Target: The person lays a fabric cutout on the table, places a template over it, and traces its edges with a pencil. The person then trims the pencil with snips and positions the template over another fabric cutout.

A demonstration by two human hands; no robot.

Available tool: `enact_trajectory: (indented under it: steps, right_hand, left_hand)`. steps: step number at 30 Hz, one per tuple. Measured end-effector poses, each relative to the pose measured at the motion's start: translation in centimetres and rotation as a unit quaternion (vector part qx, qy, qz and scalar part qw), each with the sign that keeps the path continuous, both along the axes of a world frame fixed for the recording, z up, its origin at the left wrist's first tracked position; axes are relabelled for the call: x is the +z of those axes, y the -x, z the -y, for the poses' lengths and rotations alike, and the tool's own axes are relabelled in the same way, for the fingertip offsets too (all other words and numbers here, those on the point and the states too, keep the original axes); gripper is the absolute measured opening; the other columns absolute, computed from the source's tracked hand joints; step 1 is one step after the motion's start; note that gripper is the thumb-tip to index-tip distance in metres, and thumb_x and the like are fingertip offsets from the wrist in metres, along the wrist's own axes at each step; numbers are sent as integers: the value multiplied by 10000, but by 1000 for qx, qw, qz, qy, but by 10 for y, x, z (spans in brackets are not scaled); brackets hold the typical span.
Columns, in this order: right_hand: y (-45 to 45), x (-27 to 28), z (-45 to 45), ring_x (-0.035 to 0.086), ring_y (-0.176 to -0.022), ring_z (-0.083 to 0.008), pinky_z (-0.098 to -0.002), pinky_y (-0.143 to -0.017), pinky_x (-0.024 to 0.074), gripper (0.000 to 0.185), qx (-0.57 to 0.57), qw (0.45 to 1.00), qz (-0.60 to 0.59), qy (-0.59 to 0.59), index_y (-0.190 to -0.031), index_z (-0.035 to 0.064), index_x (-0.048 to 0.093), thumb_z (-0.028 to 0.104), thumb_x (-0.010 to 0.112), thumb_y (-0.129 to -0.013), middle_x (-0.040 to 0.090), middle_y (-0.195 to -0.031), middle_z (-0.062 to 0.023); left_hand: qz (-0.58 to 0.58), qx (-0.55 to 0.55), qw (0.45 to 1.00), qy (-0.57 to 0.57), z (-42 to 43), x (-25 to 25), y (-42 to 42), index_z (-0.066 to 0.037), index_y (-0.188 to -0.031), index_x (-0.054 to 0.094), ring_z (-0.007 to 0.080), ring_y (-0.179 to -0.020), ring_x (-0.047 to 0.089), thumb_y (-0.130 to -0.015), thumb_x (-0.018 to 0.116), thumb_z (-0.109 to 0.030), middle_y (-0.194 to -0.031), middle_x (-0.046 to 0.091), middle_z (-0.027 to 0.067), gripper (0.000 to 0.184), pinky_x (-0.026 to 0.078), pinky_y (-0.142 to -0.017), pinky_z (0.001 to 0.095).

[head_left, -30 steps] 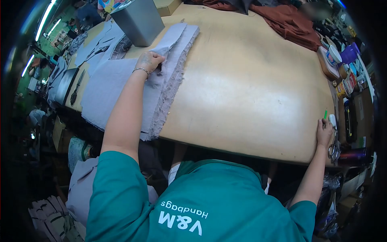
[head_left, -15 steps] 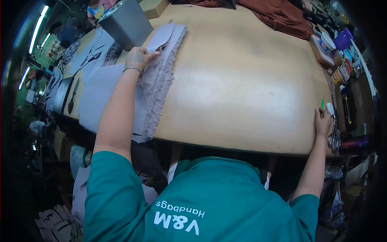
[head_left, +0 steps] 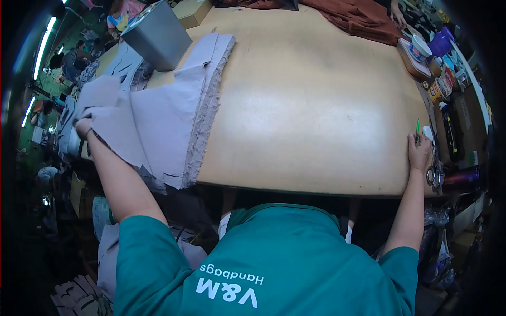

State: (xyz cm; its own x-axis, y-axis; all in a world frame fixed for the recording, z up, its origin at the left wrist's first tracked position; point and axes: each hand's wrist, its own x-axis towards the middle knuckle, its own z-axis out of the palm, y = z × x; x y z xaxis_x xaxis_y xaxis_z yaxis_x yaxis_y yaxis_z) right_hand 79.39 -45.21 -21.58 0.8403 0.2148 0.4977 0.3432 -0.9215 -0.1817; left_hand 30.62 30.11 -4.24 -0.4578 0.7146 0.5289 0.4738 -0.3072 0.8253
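Observation:
At the far left, my left hand [head_left: 83,128] is closed on a grey fabric piece [head_left: 120,124], lifted and folded over the left side of the stack. The grey fabric stack [head_left: 203,100] lies on the table's left part, its frayed edges facing right. My right hand [head_left: 419,150] rests at the table's right edge with a green pencil [head_left: 417,125] between its fingers. Beside that hand are a white object [head_left: 427,132] and metal scissors [head_left: 434,176].
A grey metal block [head_left: 161,39] stands behind the stack on the wooden table [head_left: 295,105]. Brown cloth [head_left: 358,21] lies at the back, near another person's hand [head_left: 398,17]. A white tub [head_left: 419,48] and a dark tumbler [head_left: 464,180] are at the right.
My left hand has moved from the top of the stack to the far left, pulling a fabric piece with it. My right hand still holds the pencil. The view has shifted slightly.

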Motion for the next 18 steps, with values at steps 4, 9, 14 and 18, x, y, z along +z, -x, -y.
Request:
enact_trajectory:
  steps: [4,9,14,18]
  right_hand:
    - [13,0,-33,438,-996,-263,-385,-867,326,388,6,986,163,-18,-1029,60,529,279,614,-721,471,-1045,-127]
    - [154,92,-198,367,-1081,-193,-318,-906,282,747,493,644,-352,-467,-1250,44,279,352,646,-676,395,-1175,-96]
    - [169,98,-213,531,-877,-178,-255,-748,435,305,445,485,-460,-597,-1041,-18,465,-19,519,-741,529,-992,-106]
    - [90,47,-142,532,-834,-168,-278,-737,428,324,243,676,-412,-561,-1028,-15,485,-7,543,-709,543,-941,-78]
  left_hand:
    - [-290,34,921,-257,85,50,-29,-33,-852,571,316,-721,556,-650,494,-179,-850,578,183,261,439,-685,354]
    - [-57,-528,804,-267,337,64,-197,-36,-815,529,147,-645,532,-812,420,-119,-734,555,97,138,438,-602,283]
    - [19,-897,435,79,418,-1,-281,-61,-875,461,166,-689,497,-854,411,-234,-758,517,64,182,415,-640,284]
    - [-155,-787,597,10,367,-59,-262,-7,-911,519,236,-743,534,-805,488,-254,-784,555,133,271,425,-676,303]
